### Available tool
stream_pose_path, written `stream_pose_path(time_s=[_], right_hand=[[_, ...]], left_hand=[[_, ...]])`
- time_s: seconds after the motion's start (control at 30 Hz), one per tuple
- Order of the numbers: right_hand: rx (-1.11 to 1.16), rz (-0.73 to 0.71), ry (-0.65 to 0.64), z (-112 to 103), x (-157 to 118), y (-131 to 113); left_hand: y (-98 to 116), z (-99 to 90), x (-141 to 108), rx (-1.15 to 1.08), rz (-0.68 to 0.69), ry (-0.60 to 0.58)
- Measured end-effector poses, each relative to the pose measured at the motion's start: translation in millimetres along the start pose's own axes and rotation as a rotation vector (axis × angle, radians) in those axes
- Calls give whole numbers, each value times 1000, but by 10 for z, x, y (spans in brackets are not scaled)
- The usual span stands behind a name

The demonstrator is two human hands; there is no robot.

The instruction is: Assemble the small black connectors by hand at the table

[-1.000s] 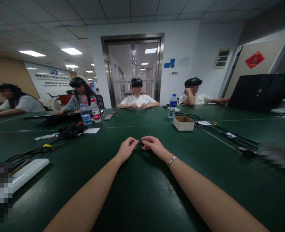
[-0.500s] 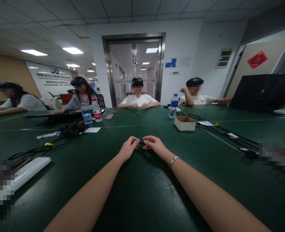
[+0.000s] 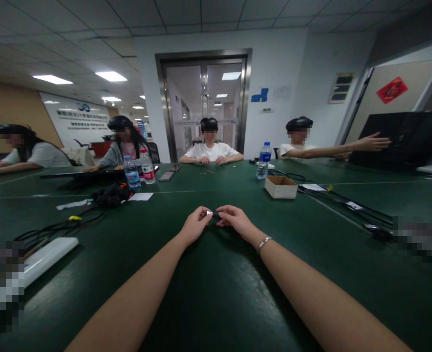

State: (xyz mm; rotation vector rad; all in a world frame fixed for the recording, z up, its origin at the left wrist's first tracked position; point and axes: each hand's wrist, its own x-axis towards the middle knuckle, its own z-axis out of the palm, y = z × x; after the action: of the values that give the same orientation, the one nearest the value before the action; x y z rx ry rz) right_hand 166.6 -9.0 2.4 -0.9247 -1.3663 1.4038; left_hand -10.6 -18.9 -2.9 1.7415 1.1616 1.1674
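In the middle of the head view, a small dark stick-shaped object with a shiny silvery end is held level between my two hands. My left hand is closed, its thumb and fingers pinching the silvery end. The dark end sits in the pinch of my right hand, which wears a silver bracelet at the wrist. Fingers cover part of the object, and its exact kind is too small to tell. Both hands are just over the dark green table.
An open cardboard box stands ahead on the right, near a blue-labelled water bottle. Black cables run along the right. Two bottles, a white power strip and more cables lie left. Several people sit around the table.
The silvery end of the small object now shows between my fingertips, where only dark showed before. My hands stay in place. At right, a co-worker's arm has stretched out toward the black screen.
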Motion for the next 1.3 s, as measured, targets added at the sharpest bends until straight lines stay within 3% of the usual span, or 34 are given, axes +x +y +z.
stream_pose_path(time_s=[0.43, 0.93, 1.3], right_hand=[[-32, -3, -13, 36, 5, 2], [-6, -4, -2, 27, -17, -10], [-39, -17, -22, 22, 0, -8]], left_hand=[[37, -51, -33, 107, -55, -11], [40, -18, -19, -54, -45, 27], [54, -45, -12, 28, -67, 29]])
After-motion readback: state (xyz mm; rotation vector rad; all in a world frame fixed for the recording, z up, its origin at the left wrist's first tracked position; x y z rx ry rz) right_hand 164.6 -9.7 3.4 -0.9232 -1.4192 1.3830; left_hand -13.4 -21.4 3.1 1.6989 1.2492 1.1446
